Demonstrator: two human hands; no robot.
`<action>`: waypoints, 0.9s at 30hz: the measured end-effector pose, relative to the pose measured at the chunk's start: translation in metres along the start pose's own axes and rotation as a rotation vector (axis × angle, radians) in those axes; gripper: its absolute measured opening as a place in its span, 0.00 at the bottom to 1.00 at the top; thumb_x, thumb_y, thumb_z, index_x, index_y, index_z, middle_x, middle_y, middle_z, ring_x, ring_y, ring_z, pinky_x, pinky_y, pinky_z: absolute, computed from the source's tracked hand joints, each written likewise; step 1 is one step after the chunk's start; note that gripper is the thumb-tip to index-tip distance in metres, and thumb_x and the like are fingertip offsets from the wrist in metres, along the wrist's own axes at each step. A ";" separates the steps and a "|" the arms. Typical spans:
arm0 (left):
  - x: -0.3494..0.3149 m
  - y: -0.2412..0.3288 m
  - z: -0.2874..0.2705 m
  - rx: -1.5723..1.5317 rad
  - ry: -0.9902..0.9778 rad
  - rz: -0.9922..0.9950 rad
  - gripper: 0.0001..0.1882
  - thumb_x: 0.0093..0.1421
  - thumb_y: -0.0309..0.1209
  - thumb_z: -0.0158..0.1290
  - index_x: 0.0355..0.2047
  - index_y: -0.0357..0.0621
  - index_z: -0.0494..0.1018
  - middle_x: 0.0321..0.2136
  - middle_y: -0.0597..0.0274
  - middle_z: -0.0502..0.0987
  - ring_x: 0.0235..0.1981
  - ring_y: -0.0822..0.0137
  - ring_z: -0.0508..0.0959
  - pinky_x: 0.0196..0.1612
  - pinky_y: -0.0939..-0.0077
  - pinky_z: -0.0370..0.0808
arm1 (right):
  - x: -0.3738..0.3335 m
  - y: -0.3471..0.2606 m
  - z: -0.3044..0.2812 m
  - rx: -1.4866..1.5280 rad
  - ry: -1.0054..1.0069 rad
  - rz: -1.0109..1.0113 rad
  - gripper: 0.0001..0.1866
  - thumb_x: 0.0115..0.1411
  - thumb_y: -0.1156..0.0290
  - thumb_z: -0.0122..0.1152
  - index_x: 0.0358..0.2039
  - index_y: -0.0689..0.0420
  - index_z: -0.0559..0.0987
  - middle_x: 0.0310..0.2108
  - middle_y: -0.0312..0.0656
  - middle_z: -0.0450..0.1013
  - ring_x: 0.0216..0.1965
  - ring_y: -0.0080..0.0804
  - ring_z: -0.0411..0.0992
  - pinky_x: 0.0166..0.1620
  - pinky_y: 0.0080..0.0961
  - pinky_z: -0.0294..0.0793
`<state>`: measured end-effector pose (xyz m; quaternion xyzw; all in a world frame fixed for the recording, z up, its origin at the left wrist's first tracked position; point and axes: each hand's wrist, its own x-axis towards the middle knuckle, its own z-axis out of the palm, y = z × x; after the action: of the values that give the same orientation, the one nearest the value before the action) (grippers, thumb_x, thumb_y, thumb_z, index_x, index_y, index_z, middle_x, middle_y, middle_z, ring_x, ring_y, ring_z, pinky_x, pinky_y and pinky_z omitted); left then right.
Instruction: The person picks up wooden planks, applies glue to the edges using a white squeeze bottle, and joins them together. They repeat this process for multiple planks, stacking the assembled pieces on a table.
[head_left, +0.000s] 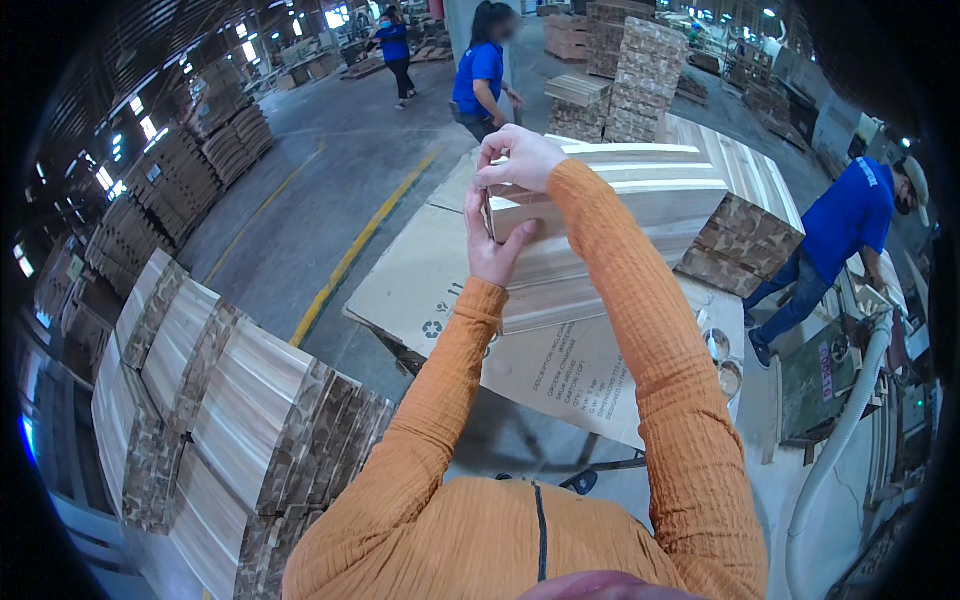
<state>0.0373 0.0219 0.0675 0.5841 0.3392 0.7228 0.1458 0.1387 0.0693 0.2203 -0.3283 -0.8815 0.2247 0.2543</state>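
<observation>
A stack of pale wooden boards [610,235] lies on a table covered with a printed cardboard sheet [400,285]. My left hand [492,248] grips the near left end of a board, with the thumb on its side face and the fingers up along its end. Just above, my right hand [522,160] is closed in a pinch at the top corner of the same end, its fingertips close to my left fingers. Whatever lies between those fingertips is too small or hidden to make out.
Stacked wood panels [245,410] stand at my lower left. Small round containers [728,372] sit at the table's right edge. A worker in blue [845,220] bends beside a green machine [825,385] with a pale hose [840,440]. Another worker [480,85] stands beyond the table.
</observation>
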 end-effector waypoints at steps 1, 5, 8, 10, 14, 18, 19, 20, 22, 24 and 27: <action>0.001 -0.001 -0.004 0.021 -0.005 -0.008 0.48 0.49 0.41 0.63 0.63 0.37 0.49 0.60 0.48 0.54 0.62 0.55 0.56 0.63 0.64 0.54 | 0.001 -0.006 0.002 -0.035 0.023 -0.008 0.08 0.51 0.65 0.65 0.28 0.56 0.79 0.33 0.37 0.70 0.37 0.26 0.70 0.41 0.22 0.68; 0.004 0.002 0.003 0.117 0.010 0.042 0.47 0.50 0.44 0.62 0.63 0.38 0.50 0.60 0.50 0.56 0.61 0.57 0.58 0.62 0.64 0.55 | 0.010 0.018 0.004 0.236 0.108 -0.016 0.13 0.51 0.58 0.64 0.28 0.55 0.80 0.24 0.35 0.75 0.28 0.22 0.71 0.35 0.21 0.68; 0.002 0.007 0.008 0.113 0.047 0.062 0.45 0.50 0.42 0.61 0.63 0.37 0.52 0.60 0.48 0.57 0.62 0.56 0.58 0.63 0.65 0.54 | 0.013 0.032 0.006 0.514 0.315 -0.110 0.12 0.54 0.63 0.61 0.28 0.59 0.79 0.21 0.32 0.72 0.26 0.17 0.67 0.31 0.18 0.67; 0.002 0.009 0.010 -0.005 0.051 0.044 0.45 0.48 0.36 0.62 0.62 0.36 0.52 0.60 0.46 0.56 0.62 0.55 0.57 0.63 0.66 0.54 | 0.010 0.029 0.002 0.522 0.351 -0.113 0.10 0.56 0.67 0.59 0.28 0.61 0.79 0.21 0.30 0.70 0.26 0.15 0.65 0.31 0.17 0.66; 0.004 -0.001 0.016 -0.029 0.038 0.006 0.44 0.49 0.34 0.62 0.62 0.36 0.52 0.60 0.48 0.56 0.62 0.56 0.58 0.63 0.66 0.54 | -0.008 0.023 -0.014 0.617 0.626 -0.220 0.10 0.57 0.67 0.59 0.28 0.62 0.79 0.23 0.32 0.73 0.27 0.15 0.67 0.33 0.16 0.67; 0.008 -0.023 -0.012 0.195 0.037 0.053 0.43 0.50 0.34 0.62 0.62 0.37 0.53 0.61 0.51 0.57 0.61 0.58 0.58 0.62 0.66 0.55 | -0.082 0.010 -0.046 0.689 0.776 -0.330 0.09 0.58 0.69 0.58 0.30 0.63 0.79 0.27 0.36 0.76 0.32 0.19 0.71 0.39 0.17 0.70; 0.005 -0.023 -0.014 0.098 0.058 0.043 0.42 0.51 0.34 0.62 0.62 0.37 0.53 0.60 0.51 0.57 0.61 0.59 0.58 0.62 0.67 0.56 | -0.112 0.019 -0.051 0.604 0.847 -0.317 0.09 0.58 0.69 0.58 0.31 0.63 0.79 0.28 0.36 0.76 0.32 0.19 0.71 0.40 0.17 0.70; 0.005 -0.017 -0.010 -0.005 0.074 0.029 0.42 0.52 0.35 0.61 0.62 0.37 0.53 0.60 0.51 0.58 0.60 0.60 0.59 0.61 0.67 0.56 | -0.148 0.032 -0.057 0.507 0.921 -0.300 0.09 0.58 0.70 0.58 0.31 0.63 0.79 0.29 0.37 0.76 0.32 0.20 0.72 0.40 0.18 0.70; 0.002 -0.015 -0.002 -0.060 0.043 -0.007 0.42 0.53 0.35 0.60 0.63 0.38 0.50 0.59 0.50 0.60 0.58 0.61 0.61 0.59 0.68 0.59 | -0.228 0.072 -0.064 0.461 1.053 -0.128 0.08 0.59 0.70 0.57 0.32 0.62 0.79 0.30 0.38 0.76 0.33 0.20 0.72 0.41 0.19 0.71; 0.000 -0.009 0.009 -0.203 0.001 -0.075 0.42 0.55 0.34 0.58 0.64 0.39 0.48 0.58 0.51 0.60 0.56 0.61 0.64 0.58 0.69 0.62 | -0.311 0.127 -0.067 0.384 1.180 0.175 0.11 0.60 0.68 0.55 0.31 0.63 0.79 0.27 0.35 0.75 0.29 0.19 0.70 0.35 0.16 0.69; 0.001 -0.002 0.015 -0.189 -0.019 -0.062 0.39 0.58 0.30 0.55 0.64 0.39 0.47 0.57 0.54 0.61 0.55 0.64 0.65 0.57 0.71 0.64 | -0.418 0.199 -0.043 -0.138 1.084 0.636 0.13 0.57 0.64 0.56 0.29 0.62 0.80 0.24 0.41 0.76 0.28 0.26 0.73 0.33 0.24 0.70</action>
<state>0.0508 0.0291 0.0680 0.5640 0.2862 0.7410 0.2257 0.5303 -0.0744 0.0154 -0.6572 -0.4991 0.0337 0.5638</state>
